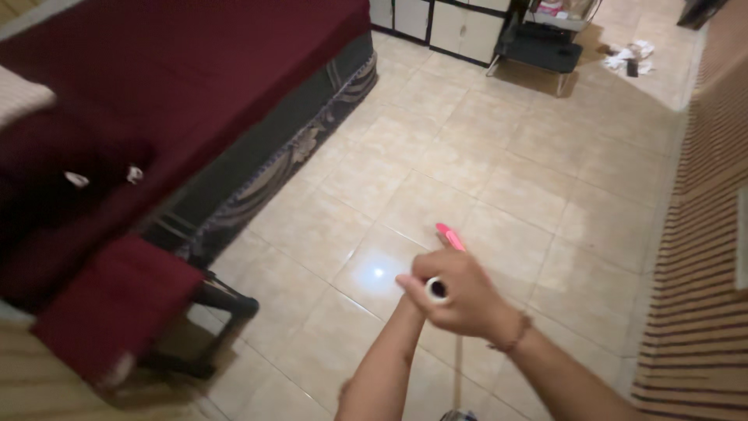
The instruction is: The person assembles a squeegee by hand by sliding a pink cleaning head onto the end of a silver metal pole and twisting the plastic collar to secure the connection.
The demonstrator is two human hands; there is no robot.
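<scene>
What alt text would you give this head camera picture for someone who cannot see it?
Two bare hands clasp the white top of a long handle with a pink part beyond the knuckles, over a beige tiled floor. A bed with a dark red cover stands left, beside a red-cushioned stool.

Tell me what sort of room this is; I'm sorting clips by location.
Probably a bedroom at home: a bed with a dark red cover, a tiled floor, and cabinets along the far wall.
</scene>
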